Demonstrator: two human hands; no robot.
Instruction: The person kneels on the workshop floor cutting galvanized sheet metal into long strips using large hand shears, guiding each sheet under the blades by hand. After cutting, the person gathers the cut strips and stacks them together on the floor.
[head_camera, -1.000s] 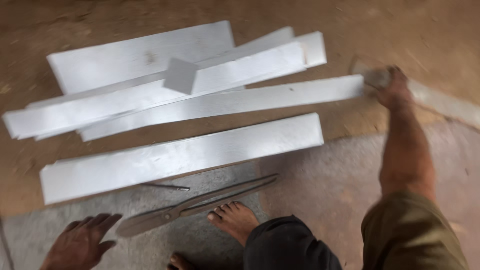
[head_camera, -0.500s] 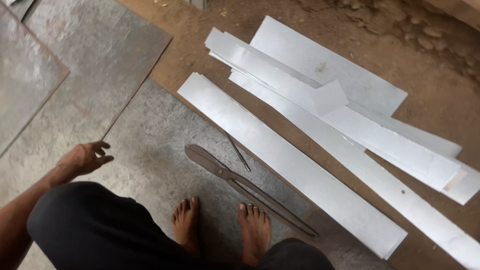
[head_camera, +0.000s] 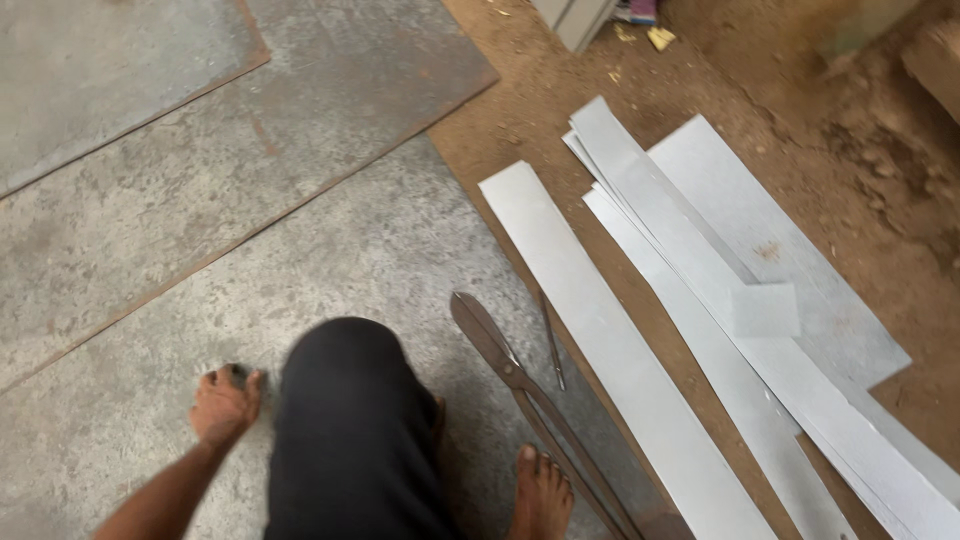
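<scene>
My left hand (head_camera: 225, 405) rests on a large grey metal sheet (head_camera: 330, 250) at the lower left, fingers bent down onto it and holding nothing. My right hand is out of the frame. My knee in dark cloth (head_camera: 350, 430) fills the lower middle, with my bare foot (head_camera: 540, 495) beside it. Long metal shears (head_camera: 510, 370) lie on the sheet just right of the knee, apart from my hand. A thin metal rod (head_camera: 552, 340) lies next to them. Several long pale metal strips (head_camera: 600, 330) lie on the dirt at the right, a small square offcut (head_camera: 765, 310) on top.
More grey sheets with rusty edges (head_camera: 120, 80) overlap at the upper left. Brown dirt ground (head_camera: 560, 100) runs along the strips. Rubble and rough earth (head_camera: 880, 130) lie at the upper right, with some boards and scraps (head_camera: 590, 15) at the top edge.
The view has swung left and down. My right hand, earlier on a strip's end, has left the frame. My left hand has come down onto the grey sheet beside my knee.
</scene>
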